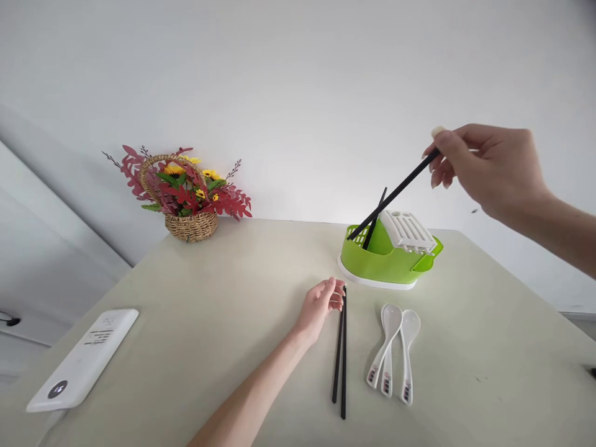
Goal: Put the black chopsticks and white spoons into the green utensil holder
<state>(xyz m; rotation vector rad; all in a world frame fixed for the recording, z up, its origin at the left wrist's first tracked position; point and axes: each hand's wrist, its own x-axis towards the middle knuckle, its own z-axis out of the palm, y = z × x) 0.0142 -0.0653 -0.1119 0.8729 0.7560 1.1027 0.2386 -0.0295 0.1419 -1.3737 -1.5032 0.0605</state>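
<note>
My right hand [493, 164] is raised at the upper right, pinching one end of a black chopstick [400, 188]. That chopstick slants down to the left, its far tip over the left opening of a green plastic utensil holder [379, 261]. Another black chopstick [375, 220] leans inside this opening. My left hand [321, 304] is low over the table, its curled fingers at the upper end of a black chopstick [344, 354]. A second chopstick [338, 366] lies close beside it. Three white spoons [393, 316] lie to the right, some overlapping.
A white slotted rack [410, 233] sits on top of the holder, and a white base [386, 284] is under it. A wicker basket [192, 227] of flowers stands at the back left. A white power strip-like device [88, 354] with a cable lies front left. The wall [298, 112] rises behind the table.
</note>
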